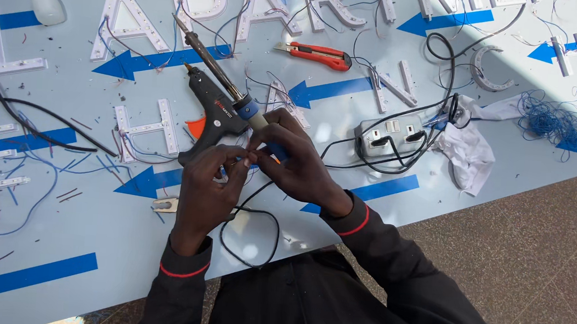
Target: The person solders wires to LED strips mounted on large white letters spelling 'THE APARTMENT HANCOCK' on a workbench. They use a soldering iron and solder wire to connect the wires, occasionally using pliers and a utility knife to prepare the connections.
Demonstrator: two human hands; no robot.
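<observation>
Closest to me, my two dark sleeves with red cuff lines come up over the near edge of the pale table (77,234), which is printed with blue arrows. My left hand (209,189) and right hand (296,164) meet just above that edge. The left fingers are curled nearly closed, with thumb and forefinger pinched on a thin wire (251,158) at the point where the two hands touch. The right hand is wrapped around the blue-and-cream handle of a soldering iron (215,67), fingers closed on it, while its fingertips also press on the same wire. The iron's long dark shaft slants up and away to the left from my grip. Its black cord (249,238) loops down below my hands toward the table edge.

Just behind my left hand lies a black glue gun (215,115) with an orange trigger, nozzle pointing away. To the right sits a grey power strip (390,137) with black plugs and cables, and beside it a crumpled white cloth (471,152). Farther out, a red utility knife (314,54) lies among white sign letters (145,130) with thin wiring. A tangle of blue wire (552,120) rests at the far right.
</observation>
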